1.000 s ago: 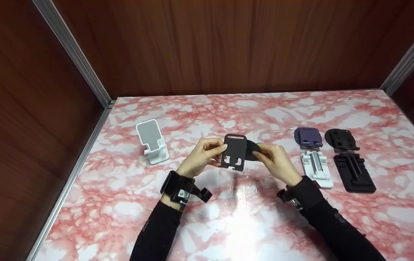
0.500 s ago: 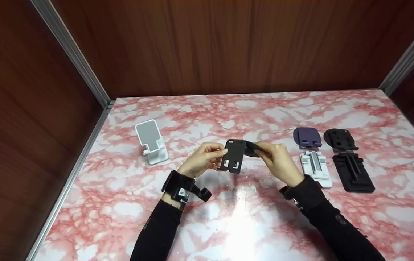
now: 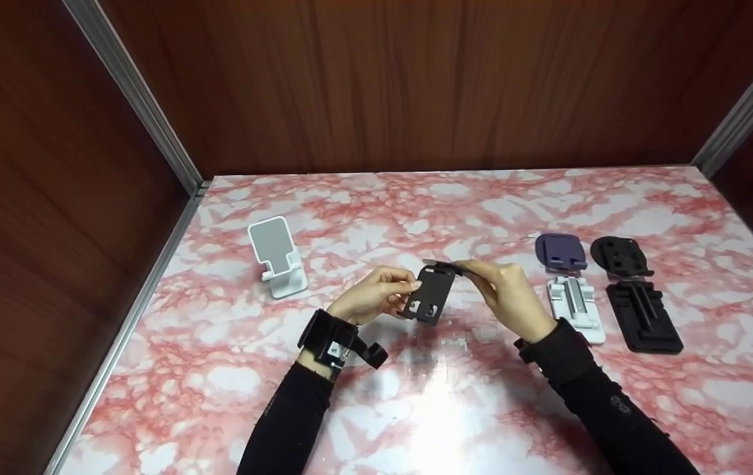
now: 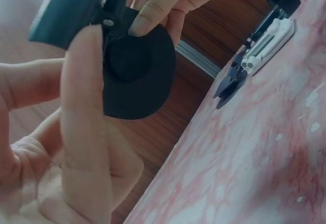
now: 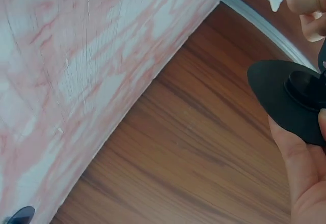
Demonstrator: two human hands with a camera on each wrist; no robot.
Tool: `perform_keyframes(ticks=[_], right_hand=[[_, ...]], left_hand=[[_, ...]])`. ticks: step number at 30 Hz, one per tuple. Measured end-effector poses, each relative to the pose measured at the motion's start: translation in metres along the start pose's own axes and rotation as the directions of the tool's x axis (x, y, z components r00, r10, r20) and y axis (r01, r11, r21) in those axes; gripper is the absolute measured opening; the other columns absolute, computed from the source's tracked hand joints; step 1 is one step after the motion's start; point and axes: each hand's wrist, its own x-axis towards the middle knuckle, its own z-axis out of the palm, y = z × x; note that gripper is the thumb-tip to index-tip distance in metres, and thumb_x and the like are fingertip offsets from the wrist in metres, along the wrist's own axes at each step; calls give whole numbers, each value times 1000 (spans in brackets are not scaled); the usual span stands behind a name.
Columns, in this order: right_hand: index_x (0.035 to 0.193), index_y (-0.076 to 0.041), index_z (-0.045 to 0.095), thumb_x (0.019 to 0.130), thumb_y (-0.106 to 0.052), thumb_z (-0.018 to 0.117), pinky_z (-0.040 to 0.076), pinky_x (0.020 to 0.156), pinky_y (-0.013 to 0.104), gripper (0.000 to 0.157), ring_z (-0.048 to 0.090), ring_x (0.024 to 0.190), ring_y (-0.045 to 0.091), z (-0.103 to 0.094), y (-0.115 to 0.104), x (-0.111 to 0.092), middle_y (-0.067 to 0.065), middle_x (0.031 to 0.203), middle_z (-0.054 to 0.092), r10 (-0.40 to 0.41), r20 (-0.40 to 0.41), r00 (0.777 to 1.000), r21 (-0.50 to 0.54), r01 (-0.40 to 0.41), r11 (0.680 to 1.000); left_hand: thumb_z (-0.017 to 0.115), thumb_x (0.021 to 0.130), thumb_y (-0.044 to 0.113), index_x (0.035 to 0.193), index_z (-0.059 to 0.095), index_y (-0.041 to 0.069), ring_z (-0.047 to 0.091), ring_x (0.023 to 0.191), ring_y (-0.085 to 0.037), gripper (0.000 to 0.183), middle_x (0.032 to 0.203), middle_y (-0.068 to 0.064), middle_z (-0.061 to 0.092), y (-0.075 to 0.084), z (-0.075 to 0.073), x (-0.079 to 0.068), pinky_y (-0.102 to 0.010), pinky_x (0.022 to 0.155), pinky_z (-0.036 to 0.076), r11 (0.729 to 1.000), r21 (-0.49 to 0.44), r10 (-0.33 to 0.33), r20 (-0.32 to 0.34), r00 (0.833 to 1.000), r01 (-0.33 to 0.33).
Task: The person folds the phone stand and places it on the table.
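- Head view: the person's left grip [image 3: 376, 295] pinches the left edge of a black phone stand [image 3: 434, 290] between thumb and fingers; its slotted panel tilts above the table [image 3: 231, 396].
- Head view: the right grip [image 3: 507, 293] grasps the stand's far right corner, so the stand sits between both grips.
- Head view: left of the left grip, and a little farther away, a white stand with a grey panel [image 3: 275, 251] stands upright.
- Head view: to the right of the right grip lie four folded stands: purple [image 3: 562, 251] and round-based black [image 3: 619, 256] in the far row, white [image 3: 576, 307] and rectangular black [image 3: 647, 320] in the near row.
- Left wrist view: a finger of the left grip fills the foreground, partly covering the held stand's round base [image 4: 147, 91]; the right grip's thumb presses on that base.
- Right wrist view: the right grip's fingers support the round base from beneath; the left grip is just above it, near the corner.
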Motion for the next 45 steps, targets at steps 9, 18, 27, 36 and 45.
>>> perform_keyframes(ticks=[9, 18, 27, 36, 45], right_hand=[[107, 0, 73, 90, 8, 62, 61, 75, 39, 22, 74, 88, 29, -1, 7, 0, 18, 98, 76, 54, -26, 998, 24, -53, 998], [100, 2, 73, 92, 6, 62, 61, 73, 38, 15, 74, 83, 27, -1, 7, 1, 17, 92, 76, 151, -7, 988, 74, -150, 986], [105, 7, 72, 91, 9, 61, 57, 81, 14, 18, 74, 91, 33, -1, 4, 2, 21, 99, 75, 270, 5, 963, 200, -265, 943], [103, 6, 73, 94, 3, 61, 56, 74, 13, 16, 74, 81, 15, -2, 3, 3, 21, 94, 75, 380, 60, 923, 281, -381, 881], [119, 18, 59, 99, 4, 51, 61, 81, 27, 26, 73, 82, 5, -3, 6, 3, 33, 106, 69, 474, 253, 843, 524, -532, 665]], left_hand=[[52, 98, 2, 78, 66, 16, 56, 58, -5, 28, 70, 4, 63, -1, 7, 1, -18, 54, 54, 999, 20, 43, -70, 997, -41], [56, 97, 1, 91, 68, 9, 64, 66, -8, 16, 76, 2, 70, 0, 9, 4, -19, 57, 57, 995, 19, 104, -128, 986, -102], [56, 97, 0, 92, 66, 6, 63, 68, -7, 13, 76, 3, 67, -1, 15, 5, -19, 59, 57, 983, 50, 182, -154, 971, -176], [57, 97, 2, 95, 64, -1, 64, 64, -7, 9, 76, 3, 68, -5, 22, 8, -20, 59, 57, 968, 69, 251, -200, 947, -242], [62, 95, 5, 98, 62, -11, 60, 63, -2, 16, 75, 7, 63, -8, 30, 13, -16, 60, 54, 941, 183, 325, -257, 910, -284]])
